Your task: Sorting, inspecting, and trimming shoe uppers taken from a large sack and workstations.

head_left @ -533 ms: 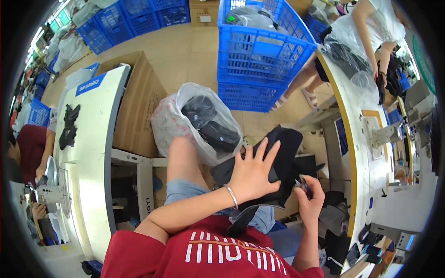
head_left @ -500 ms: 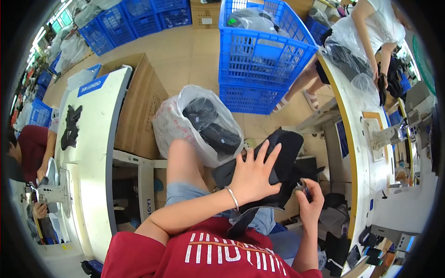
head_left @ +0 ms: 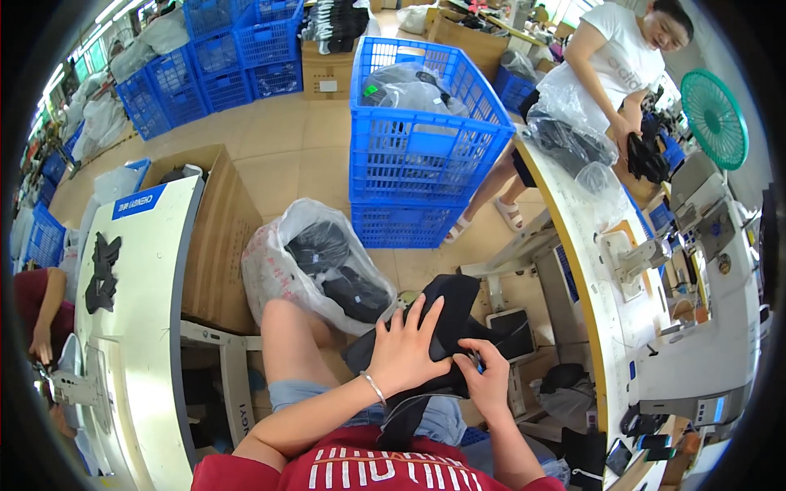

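A dark, folded black fabric piece (head_left: pixel 453 315) lies over my lap, its kind not clear. On top of it my left hand (head_left: pixel 407 348) rests flat, fingers spread and pointing away from me, with a bracelet at the wrist. Close to the left thumb, my right hand (head_left: pixel 485 372) is closed around small thread snips (head_left: pixel 477 360). Only a bluish bit of the snips shows between the fingers; the blades are hidden at the fabric's right edge. A grey-edged flap of the fabric hangs toward my shirt.
Ahead of my knees stands a white sack (head_left: pixel 270 254) of plastic-wrapped black goods. Behind it are stacked blue crates (head_left: pixel 430 155). A cardboard box (head_left: pixel 221 245) and white table (head_left: pixel 143 270) flank me left; a sewing table (head_left: pixel 573 262) runs along the right, where a co-worker (head_left: pixel 610 65) handles black pieces.
My right hand has come in from the right, against the fabric beside my left thumb. The whole view has shifted, showing more of the far room.
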